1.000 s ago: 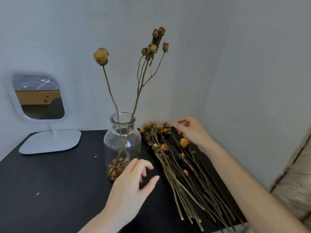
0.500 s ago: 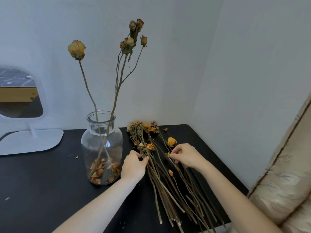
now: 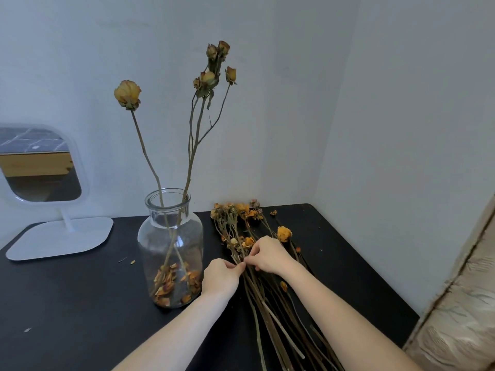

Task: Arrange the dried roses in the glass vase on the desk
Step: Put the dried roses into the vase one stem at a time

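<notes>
Dried roses (image 3: 258, 290) — left hand (image 3: 221, 275) has joined right hand (image 3: 267, 257), pinching them.

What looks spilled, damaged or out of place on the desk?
Only shed debris: loose petals lie in the bottom of the vase, and a few flakes lie on the desk left of it. The vase stands upright. The left hand and right hand pinch stems in the pile of roses.
</notes>
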Demonstrator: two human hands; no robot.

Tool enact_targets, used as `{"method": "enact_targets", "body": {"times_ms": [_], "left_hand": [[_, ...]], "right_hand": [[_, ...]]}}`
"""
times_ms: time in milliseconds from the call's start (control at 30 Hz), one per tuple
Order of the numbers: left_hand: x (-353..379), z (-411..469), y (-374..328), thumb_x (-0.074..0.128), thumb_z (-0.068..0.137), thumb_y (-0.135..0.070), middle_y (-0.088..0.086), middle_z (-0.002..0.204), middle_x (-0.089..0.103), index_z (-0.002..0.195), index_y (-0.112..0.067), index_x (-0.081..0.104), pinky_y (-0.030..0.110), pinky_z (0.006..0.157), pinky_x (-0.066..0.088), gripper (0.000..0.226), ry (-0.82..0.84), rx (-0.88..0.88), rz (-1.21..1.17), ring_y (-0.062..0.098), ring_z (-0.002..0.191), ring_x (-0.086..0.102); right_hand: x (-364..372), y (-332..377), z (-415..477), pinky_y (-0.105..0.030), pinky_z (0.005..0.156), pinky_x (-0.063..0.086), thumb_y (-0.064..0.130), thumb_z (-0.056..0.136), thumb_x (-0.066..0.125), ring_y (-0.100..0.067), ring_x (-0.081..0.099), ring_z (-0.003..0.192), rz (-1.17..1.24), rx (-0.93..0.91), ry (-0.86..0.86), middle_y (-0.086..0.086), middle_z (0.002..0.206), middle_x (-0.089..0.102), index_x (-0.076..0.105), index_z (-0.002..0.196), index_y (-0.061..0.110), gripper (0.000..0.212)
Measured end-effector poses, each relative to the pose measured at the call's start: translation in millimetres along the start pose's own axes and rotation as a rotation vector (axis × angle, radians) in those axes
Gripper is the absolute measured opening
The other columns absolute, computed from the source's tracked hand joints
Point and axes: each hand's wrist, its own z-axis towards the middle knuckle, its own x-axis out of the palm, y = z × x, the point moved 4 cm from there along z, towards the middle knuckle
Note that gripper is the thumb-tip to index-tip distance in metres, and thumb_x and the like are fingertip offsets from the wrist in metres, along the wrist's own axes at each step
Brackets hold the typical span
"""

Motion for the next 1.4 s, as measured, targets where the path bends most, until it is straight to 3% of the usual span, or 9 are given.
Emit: {"method": "enact_targets", "body": {"times_ms": [67, 200, 333, 467, 567, 733, 900, 1067, 1400], "left_hand": [[0.0, -0.6, 0.4, 0.064, 0.085, -0.033, 0.008, 0.077, 0.067, 0.076, -0.006, 0.071, 0.037, 0.077, 0.050, 0.029, -0.006, -0.002, 0.008, 0.022, 0.079, 0.063], [1.5, -0.4, 1.9, 0.063, 0.085, -0.034, 0.004, 0.082, 0.067, 0.082, -0.012, 0.070, 0.034, 0.078, 0.051, 0.024, -0.009, -0.001, 0.021, 0.018, 0.081, 0.062], [1.2, -2.5, 1.5, 0.062, 0.085, -0.036, 0.004, 0.082, 0.067, 0.083, -0.013, 0.069, 0.031, 0.072, 0.050, 0.024, -0.004, 0.005, 0.039, 0.018, 0.079, 0.062], [-0.4, -4.7, 3.4, 0.062, 0.085, -0.035, 0.001, 0.071, 0.062, 0.068, -0.016, 0.064, 0.032, 0.069, 0.048, 0.026, 0.007, -0.001, 0.028, 0.019, 0.074, 0.061], [-1.3, -7.3, 3.6, 0.060, 0.086, -0.034, 0.002, 0.069, 0.063, 0.065, -0.013, 0.064, 0.034, 0.069, 0.049, 0.030, 0.007, 0.003, 0.028, 0.019, 0.071, 0.061], [-3.4, -7.9, 2.1, 0.058, 0.088, -0.030, -0.002, 0.064, 0.059, 0.060, -0.016, 0.061, 0.031, 0.064, 0.045, 0.031, 0.014, 0.018, 0.051, 0.013, 0.061, 0.055], [-5.2, -8.8, 1.4, 0.055, 0.091, -0.025, -0.001, 0.054, 0.053, 0.055, -0.016, 0.060, 0.026, 0.057, 0.041, 0.037, 0.020, 0.019, 0.086, 0.015, 0.056, 0.053], [-6.5, -11.4, -2.8, 0.054, 0.092, -0.023, -0.003, 0.047, 0.044, 0.046, -0.017, 0.046, 0.026, 0.052, 0.038, 0.046, -0.011, 0.037, 0.116, 0.014, 0.049, 0.047], [-3.4, -14.6, -9.5, 0.051, 0.094, -0.026, -0.003, 0.062, 0.053, 0.065, -0.019, 0.052, 0.027, 0.059, 0.039, 0.030, 0.005, 0.106, 0.154, 0.011, 0.060, 0.052]], "right_hand": [[0.6, -4.6, 0.5, -0.030, 0.078, 0.052, 0.024, 0.086, 0.061, -0.015, 0.062, 0.074, 0.025, 0.035, 0.009, 0.001, 0.064, 0.061, 0.073, 0.090, 0.006, 0.022], [0.2, -8.9, -1.7, -0.016, 0.052, 0.038, 0.024, 0.086, 0.061, -0.002, 0.047, 0.047, 0.088, 0.062, 0.014, 0.005, 0.055, 0.058, 0.074, 0.091, 0.008, 0.021], [3.1, -7.8, -0.2, -0.022, 0.066, 0.047, 0.024, 0.084, 0.063, -0.006, 0.056, 0.058, 0.076, 0.069, 0.015, 0.005, 0.054, 0.059, 0.075, 0.083, 0.007, 0.020], [-3.7, -4.3, -1.1, -0.014, 0.043, 0.036, 0.021, 0.082, 0.058, -0.001, 0.042, 0.035, 0.128, 0.071, -0.012, 0.004, 0.052, 0.057, 0.068, 0.064, 0.008, 0.025], [-17.4, -2.5, -4.1, -0.013, 0.034, 0.030, 0.023, 0.083, 0.057, -0.005, 0.035, 0.031, 0.209, 0.074, -0.045, 0.003, 0.050, 0.052, 0.064, 0.068, 0.008, 0.022], [-39.2, -3.9, -12.9, -0.015, 0.038, 0.030, 0.023, 0.082, 0.057, -0.004, 0.034, 0.034, 0.263, 0.059, -0.073, 0.002, 0.052, 0.046, 0.062, 0.066, 0.011, 0.021], [-48.8, -6.8, -23.1, -0.012, 0.032, 0.030, 0.021, 0.084, 0.058, 0.000, 0.035, 0.030, 0.338, 0.060, -0.104, 0.006, 0.051, 0.049, 0.070, 0.082, 0.004, 0.021], [-47.5, -4.8, -29.3, -0.012, 0.034, 0.030, 0.023, 0.085, 0.058, -0.002, 0.034, 0.035, 0.339, 0.049, -0.088, 0.006, 0.053, 0.050, 0.070, 0.086, 0.007, 0.019], [-47.5, -6.5, -38.2, -0.014, 0.037, 0.031, 0.024, 0.086, 0.058, -0.001, 0.035, 0.034, 0.362, 0.045, -0.093, 0.006, 0.054, 0.050, 0.070, 0.086, 0.010, 0.018]]}}
